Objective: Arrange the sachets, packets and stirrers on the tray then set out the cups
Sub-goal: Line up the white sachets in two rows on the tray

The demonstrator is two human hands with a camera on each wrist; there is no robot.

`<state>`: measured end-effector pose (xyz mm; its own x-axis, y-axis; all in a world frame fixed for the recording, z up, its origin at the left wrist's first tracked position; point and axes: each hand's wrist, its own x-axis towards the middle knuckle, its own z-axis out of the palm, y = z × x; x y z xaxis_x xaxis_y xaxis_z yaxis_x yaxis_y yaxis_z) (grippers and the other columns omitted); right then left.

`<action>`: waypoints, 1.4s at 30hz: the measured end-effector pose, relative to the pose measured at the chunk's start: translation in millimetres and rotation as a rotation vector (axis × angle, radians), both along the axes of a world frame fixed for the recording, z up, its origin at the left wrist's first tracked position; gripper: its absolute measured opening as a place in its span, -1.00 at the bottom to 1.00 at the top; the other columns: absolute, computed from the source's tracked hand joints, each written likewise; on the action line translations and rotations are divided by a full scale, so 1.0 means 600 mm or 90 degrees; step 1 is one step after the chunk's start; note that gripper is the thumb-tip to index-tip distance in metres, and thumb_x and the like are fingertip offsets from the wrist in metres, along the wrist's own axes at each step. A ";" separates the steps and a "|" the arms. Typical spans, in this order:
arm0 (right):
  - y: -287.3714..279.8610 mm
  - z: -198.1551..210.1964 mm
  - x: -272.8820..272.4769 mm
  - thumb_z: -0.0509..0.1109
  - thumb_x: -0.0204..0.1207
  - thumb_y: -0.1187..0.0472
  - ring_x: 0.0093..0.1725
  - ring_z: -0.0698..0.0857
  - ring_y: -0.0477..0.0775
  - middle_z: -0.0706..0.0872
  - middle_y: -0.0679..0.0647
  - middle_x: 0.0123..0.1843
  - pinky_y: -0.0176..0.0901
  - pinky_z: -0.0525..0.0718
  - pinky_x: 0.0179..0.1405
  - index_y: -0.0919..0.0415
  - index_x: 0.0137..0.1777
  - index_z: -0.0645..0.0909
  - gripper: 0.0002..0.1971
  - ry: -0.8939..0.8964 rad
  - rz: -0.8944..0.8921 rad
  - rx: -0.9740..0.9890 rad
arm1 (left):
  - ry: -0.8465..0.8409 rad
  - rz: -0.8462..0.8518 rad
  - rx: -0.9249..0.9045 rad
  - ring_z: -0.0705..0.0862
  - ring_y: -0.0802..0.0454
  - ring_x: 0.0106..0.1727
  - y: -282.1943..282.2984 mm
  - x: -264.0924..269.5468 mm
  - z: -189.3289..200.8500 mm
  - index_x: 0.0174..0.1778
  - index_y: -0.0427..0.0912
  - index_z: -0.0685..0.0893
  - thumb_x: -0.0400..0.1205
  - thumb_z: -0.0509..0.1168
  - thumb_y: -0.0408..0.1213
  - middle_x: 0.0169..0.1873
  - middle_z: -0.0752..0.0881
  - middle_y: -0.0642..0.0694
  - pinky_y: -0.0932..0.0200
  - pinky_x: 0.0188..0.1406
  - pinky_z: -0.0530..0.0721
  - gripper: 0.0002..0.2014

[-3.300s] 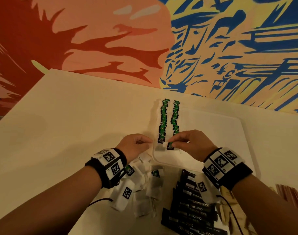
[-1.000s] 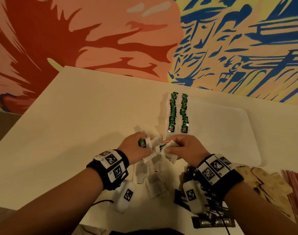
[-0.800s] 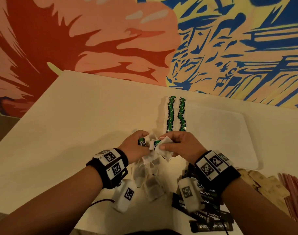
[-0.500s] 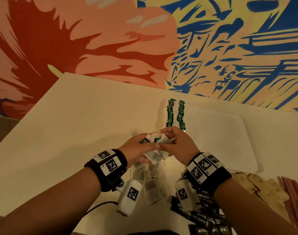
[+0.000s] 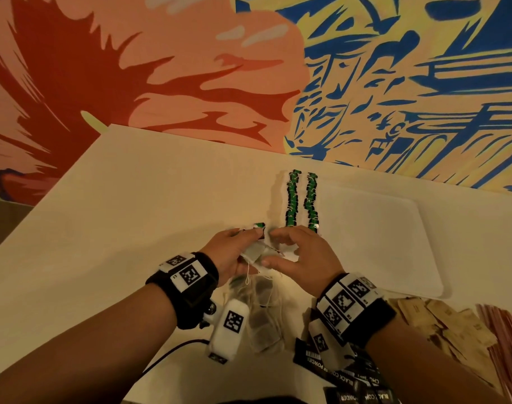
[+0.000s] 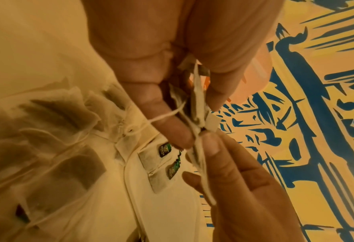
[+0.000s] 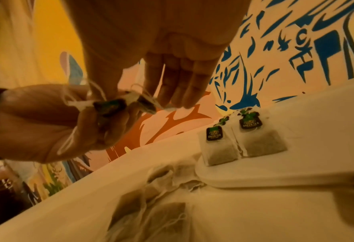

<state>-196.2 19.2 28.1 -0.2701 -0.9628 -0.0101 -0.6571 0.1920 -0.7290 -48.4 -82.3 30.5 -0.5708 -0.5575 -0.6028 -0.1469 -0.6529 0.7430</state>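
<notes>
Both hands meet just off the near left corner of the white tray (image 5: 380, 243). My left hand (image 5: 249, 243) grips a small bunch of tea bags (image 5: 256, 252) with tangled strings, and a green tag (image 5: 259, 225) sticks up past its fingers. In the left wrist view the right hand (image 6: 205, 160) pinches one edge of the bunch of tea bags (image 6: 198, 101) between thumb and forefinger. Its other fingers (image 7: 178, 85) stay fairly straight. Two rows of green-tagged tea bags (image 5: 301, 199) lie along the tray's left side. Several loose tea bags (image 5: 260, 313) sit on the table under my wrists.
Black coffee powder packets (image 5: 351, 383) lie at the near edge under my right forearm. Brown sachets (image 5: 441, 319) and reddish stirrers (image 5: 508, 345) are off the tray's near right corner. A painted wall (image 5: 249, 68) runs behind the white table (image 5: 132, 214).
My right hand left the near end of the tea bag rows. Both hands then came together on a bunch of loose tea bags and have lifted it slightly toward the tray corner.
</notes>
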 end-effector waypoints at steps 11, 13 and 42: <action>-0.014 0.028 -0.056 0.24 0.65 0.23 0.08 0.66 0.00 0.72 0.00 0.08 -0.33 0.47 0.03 0.02 0.22 0.71 -0.73 0.115 -0.029 0.074 | -0.121 -0.059 -0.166 0.77 -0.15 -0.19 -0.008 0.012 -0.009 0.12 -0.22 0.65 0.56 0.41 -0.38 -0.04 0.75 -0.28 -0.12 -0.19 0.79 -0.77; -0.015 0.035 -0.074 0.19 0.66 0.29 0.14 0.63 0.04 0.70 0.02 0.14 -0.34 0.42 0.06 0.05 0.24 0.70 -0.69 0.153 -0.005 0.115 | -0.135 -0.069 -0.196 0.76 -0.16 -0.18 -0.010 0.016 -0.010 -0.01 -0.14 0.66 0.55 0.42 -0.37 -0.09 0.74 -0.24 -0.17 -0.12 0.78 -0.86; -0.036 -0.005 -0.150 0.25 0.59 0.28 0.09 0.70 -0.01 0.77 -0.04 0.14 -0.07 0.64 0.17 -0.08 0.15 0.69 -0.71 0.146 -0.013 0.275 | -0.140 -0.063 -0.211 0.76 -0.07 -0.23 -0.029 0.010 -0.017 -0.08 -0.10 0.66 0.56 0.41 -0.39 -0.18 0.74 -0.13 -0.10 -0.19 0.79 -0.89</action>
<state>-286.3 -2.2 24.8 -0.3309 -0.8781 -0.3455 -0.7840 0.4596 -0.4172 -42.5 -99.5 20.5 -0.5093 -0.6907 -0.5134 -0.3753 -0.3586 0.8547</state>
